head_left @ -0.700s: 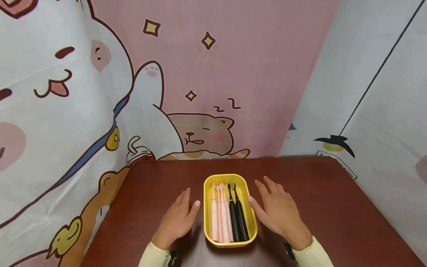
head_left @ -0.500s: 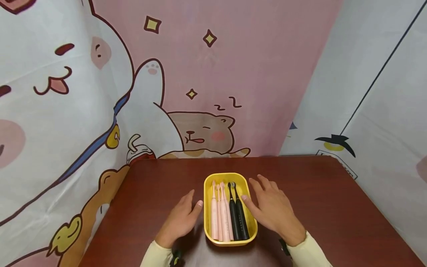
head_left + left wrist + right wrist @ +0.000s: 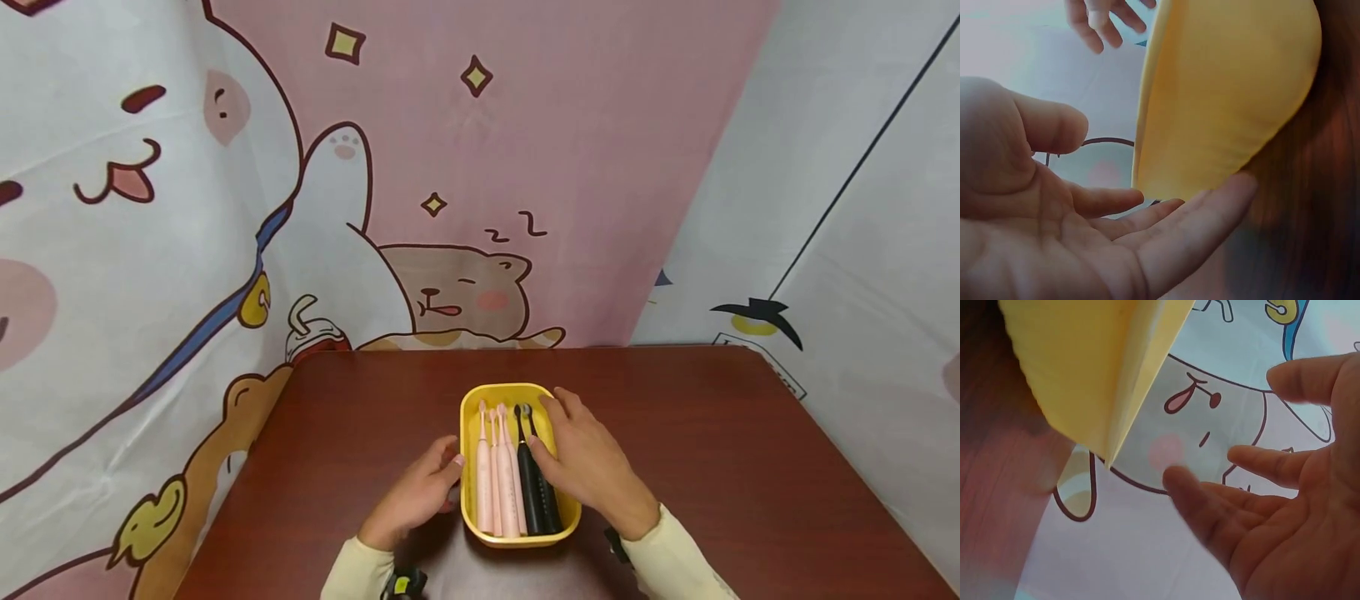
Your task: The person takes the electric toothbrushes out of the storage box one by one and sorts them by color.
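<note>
A yellow plastic basket point(image 3: 517, 542) stands on the table. Inside it lie several pink electric toothbrushes point(image 3: 507, 496) on the left and two black electric toothbrushes point(image 3: 531, 492) on the right, heads toward the far end. My left hand point(image 3: 416, 497) is at the basket's left side, its fingertips right at the wall, thumb beside the rim. In the left wrist view its extended fingers reach along the basket's outer wall point(image 3: 1229, 81). My right hand point(image 3: 596, 462) hovers by the right rim, fingers spread, partly covering it. The right wrist view shows these fingers apart from the basket wall point(image 3: 1072, 362).
The dark red-brown table point(image 3: 360, 400) extends around the basket on all sides. Behind it hangs a cloth backdrop point(image 3: 585, 167) with cartoon animals, reaching down to the table's back edge. Black straps show at both wrists.
Both hands have moved inward toward the basket, the left to its left wall and the right over its right rim. The basket and toothbrushes keep their place on the table.
</note>
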